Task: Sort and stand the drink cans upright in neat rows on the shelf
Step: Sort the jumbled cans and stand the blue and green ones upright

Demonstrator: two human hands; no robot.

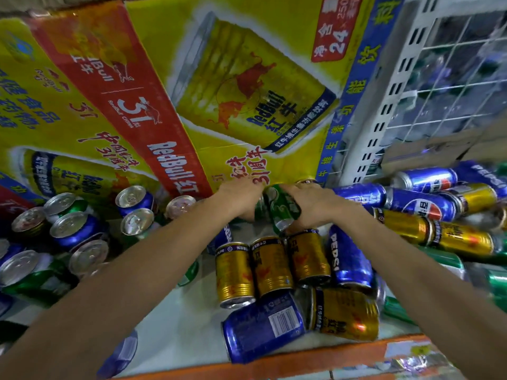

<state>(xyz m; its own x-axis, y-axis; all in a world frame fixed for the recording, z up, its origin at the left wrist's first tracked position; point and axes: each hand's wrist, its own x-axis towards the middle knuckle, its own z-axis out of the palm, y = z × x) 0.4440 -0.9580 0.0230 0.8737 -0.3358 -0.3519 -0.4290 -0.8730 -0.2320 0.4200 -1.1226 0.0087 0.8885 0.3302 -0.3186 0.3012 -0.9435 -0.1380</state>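
Left: upright cans grouped on shelf, colours mixed.
Centre: left hand curled at upper end of green can; grip or mere contact, I cannot tell. Right hand wraps same can, tilted, just before carton.
Right: toppled cans, gold and blue.
Step, I judge: pick-up. Next move calls for turning can upright and setting it among green ones.

Green can: tilted, at mid-shelf. Just in front of it, three gold cans lie side by side, with a blue Pepsi can beside them. Nearer the front of the white shelf, a blue can and a gold can lie (both on their sides). Left of the green can, upright cans stand, blue and green mixed. Right of it, piled cans lie.
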